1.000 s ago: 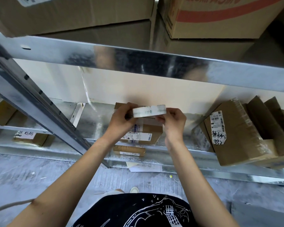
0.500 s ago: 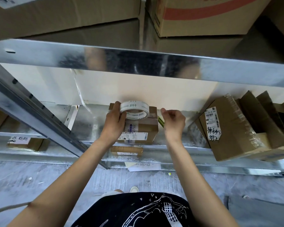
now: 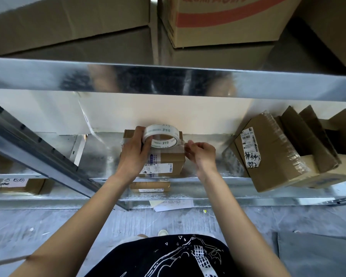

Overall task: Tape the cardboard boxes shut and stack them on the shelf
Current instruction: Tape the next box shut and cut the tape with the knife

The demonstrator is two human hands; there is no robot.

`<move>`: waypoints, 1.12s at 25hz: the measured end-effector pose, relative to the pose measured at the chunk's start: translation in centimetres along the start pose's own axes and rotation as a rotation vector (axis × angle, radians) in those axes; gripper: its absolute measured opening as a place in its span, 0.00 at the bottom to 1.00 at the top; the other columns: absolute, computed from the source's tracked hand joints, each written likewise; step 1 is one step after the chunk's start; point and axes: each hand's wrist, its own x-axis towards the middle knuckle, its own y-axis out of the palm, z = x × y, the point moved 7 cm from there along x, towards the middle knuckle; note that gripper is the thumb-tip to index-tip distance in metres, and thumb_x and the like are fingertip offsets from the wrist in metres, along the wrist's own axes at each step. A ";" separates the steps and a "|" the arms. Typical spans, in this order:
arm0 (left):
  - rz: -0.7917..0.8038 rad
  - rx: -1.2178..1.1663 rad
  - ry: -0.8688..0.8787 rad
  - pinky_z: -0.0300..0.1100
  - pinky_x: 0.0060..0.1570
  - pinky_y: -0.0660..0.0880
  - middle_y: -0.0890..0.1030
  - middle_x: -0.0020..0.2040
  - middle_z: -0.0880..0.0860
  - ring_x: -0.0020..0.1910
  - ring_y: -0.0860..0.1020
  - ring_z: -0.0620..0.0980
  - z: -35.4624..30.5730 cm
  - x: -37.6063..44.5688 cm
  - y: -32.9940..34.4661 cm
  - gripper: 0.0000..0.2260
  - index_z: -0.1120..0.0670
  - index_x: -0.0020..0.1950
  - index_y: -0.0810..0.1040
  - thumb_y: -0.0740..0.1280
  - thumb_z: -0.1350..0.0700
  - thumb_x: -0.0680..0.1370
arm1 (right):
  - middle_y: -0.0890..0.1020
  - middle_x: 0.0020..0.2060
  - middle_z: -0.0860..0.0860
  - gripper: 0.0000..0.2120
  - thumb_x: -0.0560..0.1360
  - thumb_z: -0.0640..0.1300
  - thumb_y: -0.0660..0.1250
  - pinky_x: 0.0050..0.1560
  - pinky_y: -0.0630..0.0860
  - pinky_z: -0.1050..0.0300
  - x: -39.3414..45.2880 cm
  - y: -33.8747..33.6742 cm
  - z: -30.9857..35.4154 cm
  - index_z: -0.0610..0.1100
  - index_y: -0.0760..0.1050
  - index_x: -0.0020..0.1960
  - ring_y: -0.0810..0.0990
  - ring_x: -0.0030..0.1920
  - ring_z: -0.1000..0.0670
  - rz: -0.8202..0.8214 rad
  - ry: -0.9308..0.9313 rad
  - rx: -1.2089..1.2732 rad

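A small brown cardboard box with a white shipping label stands on the metal shelf in the middle of the view. My left hand grips a roll of clear printed tape and holds it over the box's top. My right hand is at the box's right edge, its fingers curled and pinching the free end of the tape. A larger brown box with a handwritten label lies tilted on the same shelf to the right.
A metal beam of the upper shelf crosses above, with big cartons on it. A slanted metal upright runs at the left. Small boxes lie on the lower shelf, and papers on the grey floor.
The tape roll came down from in front of me onto the top of the small box. My right hand moved off the roll to the box's right edge, drawing tape with it.
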 end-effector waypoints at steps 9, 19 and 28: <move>0.006 0.036 0.021 0.45 0.33 0.70 0.76 0.39 0.49 0.33 0.73 0.46 0.0 0.1 0.5 0.10 0.54 0.59 0.66 0.56 0.50 0.82 | 0.81 0.36 0.43 0.06 0.75 0.35 0.68 0.37 0.80 0.64 1.0 0.0 -1.1 0.33 0.76 0.40 0.80 0.35 0.50 0.028 0.079 0.042; 0.011 0.066 0.005 0.43 0.33 0.67 0.73 0.37 0.46 0.33 0.72 0.47 0.4 0.2 0.8 0.09 0.53 0.57 0.65 0.55 0.49 0.82 | 0.82 0.42 0.43 0.12 0.76 0.36 0.66 0.51 0.77 0.54 1.1 1.9 -4.2 0.37 0.78 0.59 0.79 0.40 0.47 0.129 0.415 0.323; 0.010 0.071 -0.015 0.35 0.28 0.61 0.72 0.37 0.44 0.33 0.71 0.40 -0.2 0.0 0.6 0.10 0.54 0.59 0.65 0.55 0.50 0.82 | 0.82 0.27 0.44 0.13 0.78 0.47 0.65 0.23 0.77 0.60 -1.7 2.0 -5.3 0.40 0.75 0.39 0.81 0.27 0.48 0.086 0.607 0.267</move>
